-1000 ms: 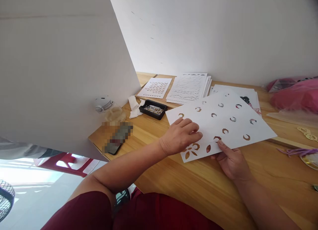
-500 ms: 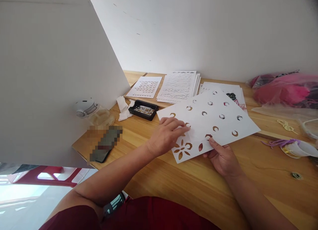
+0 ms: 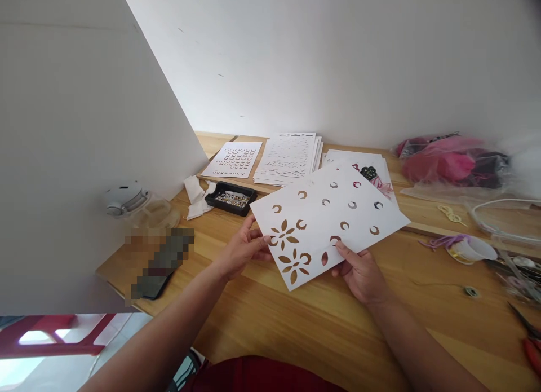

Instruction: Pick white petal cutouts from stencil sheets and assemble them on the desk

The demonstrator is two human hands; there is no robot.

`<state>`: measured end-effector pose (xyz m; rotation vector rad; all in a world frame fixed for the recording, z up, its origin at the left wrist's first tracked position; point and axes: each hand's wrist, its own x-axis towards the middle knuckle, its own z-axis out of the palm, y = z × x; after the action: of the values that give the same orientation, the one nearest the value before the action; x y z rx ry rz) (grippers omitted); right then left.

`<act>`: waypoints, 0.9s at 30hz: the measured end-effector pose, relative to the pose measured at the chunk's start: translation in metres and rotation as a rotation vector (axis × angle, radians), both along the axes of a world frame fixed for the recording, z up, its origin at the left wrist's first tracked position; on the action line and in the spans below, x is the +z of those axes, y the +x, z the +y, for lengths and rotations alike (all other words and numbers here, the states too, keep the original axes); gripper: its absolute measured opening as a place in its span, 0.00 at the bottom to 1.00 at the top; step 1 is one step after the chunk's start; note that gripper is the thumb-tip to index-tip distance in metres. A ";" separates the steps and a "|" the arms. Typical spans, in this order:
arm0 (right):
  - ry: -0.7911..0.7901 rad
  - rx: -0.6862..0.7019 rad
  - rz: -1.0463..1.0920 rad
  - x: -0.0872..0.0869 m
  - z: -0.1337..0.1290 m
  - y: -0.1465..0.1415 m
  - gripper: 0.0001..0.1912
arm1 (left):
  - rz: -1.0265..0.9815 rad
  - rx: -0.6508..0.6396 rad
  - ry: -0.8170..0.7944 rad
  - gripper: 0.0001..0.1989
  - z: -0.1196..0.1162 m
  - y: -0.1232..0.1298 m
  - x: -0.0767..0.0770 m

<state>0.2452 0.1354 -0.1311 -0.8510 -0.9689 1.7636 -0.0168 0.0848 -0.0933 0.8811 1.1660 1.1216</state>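
A white cut-out paper sheet point(image 3: 313, 211) with crescent and flower-petal holes is held tilted above the wooden table. My left hand point(image 3: 245, 248) pinches its left edge, thumb on top beside a petal flower and fingers underneath. At the lower edge, my right hand point(image 3: 359, 273) grips it with the thumb on the face, near a crescent hole; its other fingers are partly hidden below. Through the holes the brown tabletop shows. Behind the sheet lie papers point(image 3: 372, 158) with a dark green flower-like piece point(image 3: 369, 173) and pink pieces on them, partly covered.
A black tray point(image 3: 231, 199) of beads stands left of the sheet, near a phone point(image 3: 163, 268) and a plastic jar point(image 3: 156, 211). Cut-out papers point(image 3: 287, 155) lie behind. To the right are a pink bundle in plastic point(image 3: 452, 161), a white cup point(image 3: 475, 249) and red-handled scissors point(image 3: 530, 338).
My left hand has moved from above the sheet's face to its left edge and now grips it there, uncovering a second petal flower. The view has turned slightly right.
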 end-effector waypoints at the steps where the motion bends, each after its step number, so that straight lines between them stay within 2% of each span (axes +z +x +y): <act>1: -0.001 0.006 -0.009 0.000 0.000 0.000 0.10 | 0.000 0.020 0.004 0.36 -0.001 0.003 -0.002; 10: -0.045 0.001 -0.094 -0.003 0.002 0.000 0.15 | -0.048 0.112 0.013 0.36 -0.002 0.016 -0.020; 17: -0.150 -0.104 -0.090 -0.010 0.002 0.006 0.18 | -0.192 0.186 0.023 0.38 -0.003 0.020 -0.028; 23: -0.110 0.057 -0.115 -0.010 0.007 0.011 0.22 | -0.297 0.293 0.051 0.43 0.007 0.009 -0.025; 27: -0.107 0.088 -0.177 -0.012 0.007 0.011 0.25 | -0.301 0.372 0.091 0.40 0.019 -0.003 -0.023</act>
<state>0.2565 0.1425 -0.1434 -1.0613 -1.0474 1.8521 -0.0201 0.1042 -0.1164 0.5474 1.0562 1.5619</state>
